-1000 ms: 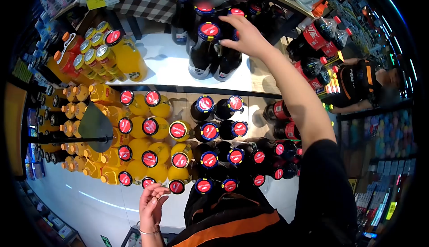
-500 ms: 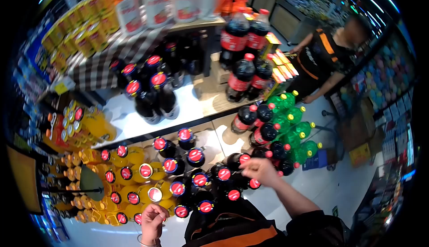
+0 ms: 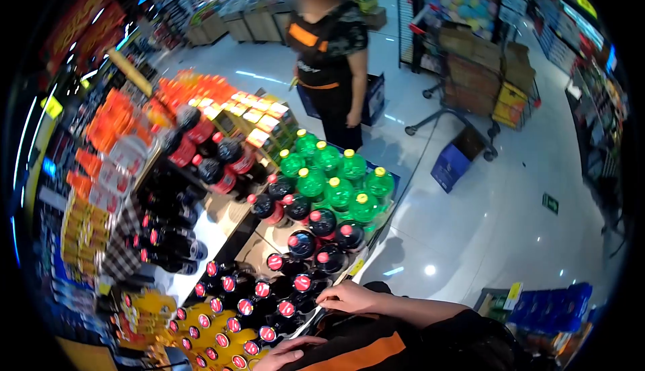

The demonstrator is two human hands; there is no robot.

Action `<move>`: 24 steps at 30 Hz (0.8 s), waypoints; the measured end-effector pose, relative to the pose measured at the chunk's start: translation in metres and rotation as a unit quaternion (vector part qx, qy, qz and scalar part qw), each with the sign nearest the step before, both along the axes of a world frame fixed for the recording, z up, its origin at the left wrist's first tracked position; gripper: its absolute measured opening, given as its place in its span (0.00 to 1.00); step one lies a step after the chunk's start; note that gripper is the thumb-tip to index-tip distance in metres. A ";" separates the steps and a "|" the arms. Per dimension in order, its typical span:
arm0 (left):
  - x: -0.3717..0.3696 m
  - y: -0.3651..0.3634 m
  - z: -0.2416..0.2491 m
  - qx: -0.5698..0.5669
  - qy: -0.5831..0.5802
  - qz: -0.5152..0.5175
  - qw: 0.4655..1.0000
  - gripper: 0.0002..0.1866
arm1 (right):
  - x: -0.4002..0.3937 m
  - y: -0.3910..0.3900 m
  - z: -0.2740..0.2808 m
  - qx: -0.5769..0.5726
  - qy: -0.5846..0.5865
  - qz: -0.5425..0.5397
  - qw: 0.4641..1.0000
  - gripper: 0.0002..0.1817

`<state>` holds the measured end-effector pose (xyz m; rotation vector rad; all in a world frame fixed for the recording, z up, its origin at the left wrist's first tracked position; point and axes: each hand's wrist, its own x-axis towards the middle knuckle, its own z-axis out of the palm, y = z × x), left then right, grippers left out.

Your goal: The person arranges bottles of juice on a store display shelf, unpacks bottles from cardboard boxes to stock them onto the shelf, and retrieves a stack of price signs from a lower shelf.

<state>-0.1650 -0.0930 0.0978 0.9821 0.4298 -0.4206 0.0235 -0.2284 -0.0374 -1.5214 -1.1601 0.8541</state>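
My right hand [image 3: 346, 297] is beside the front edge of the display, near dark bottles with red caps [image 3: 302, 282]; its fingers are bent together, and whether they hold anything is hidden. My left hand [image 3: 292, 353] lies low in front of my dark apron [image 3: 349, 344], fingers stretched out, with nothing visible in it. Orange-yellow bottles [image 3: 222, 337] with red caps stand to its left. Beyond my right hand are cola bottles [image 3: 322, 223] with red caps and green bottles [image 3: 338, 193] with yellow caps.
A person [image 3: 326, 55] in a dark apron stands behind the display. A cart [image 3: 470, 69] with cardboard boxes is at the right back, with a blue box [image 3: 457, 159] on the floor beside it. Blue packs [image 3: 551, 308] stand at the lower right.
The view has swung to the right, showing more floor and the cart. My left hand has opened from a closed shape and is nearer my right hand, which is now by the display edge.
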 end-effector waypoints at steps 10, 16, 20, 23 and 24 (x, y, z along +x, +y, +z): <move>0.069 -0.074 0.003 0.103 0.040 -0.116 0.987 0.26 | 0.047 -0.112 -0.067 -0.151 -0.068 -0.011 0.986 0.22; 0.083 -0.062 -0.046 0.022 -0.019 -0.206 0.978 0.29 | 0.048 -0.175 -0.112 -0.328 -0.067 -0.130 0.933 0.23; 0.106 -0.075 -0.091 0.083 -0.063 -0.304 0.947 0.28 | 0.038 -0.209 -0.128 -0.317 -0.036 -0.169 0.933 0.23; 0.118 -0.086 -0.110 0.078 -0.103 -0.305 0.943 0.29 | 0.055 -0.234 -0.167 -0.336 -0.036 -0.180 0.924 0.24; 0.121 -0.087 -0.108 0.083 -0.094 -0.301 0.945 0.29 | 0.067 -0.238 -0.176 -0.338 -0.035 -0.187 0.922 0.24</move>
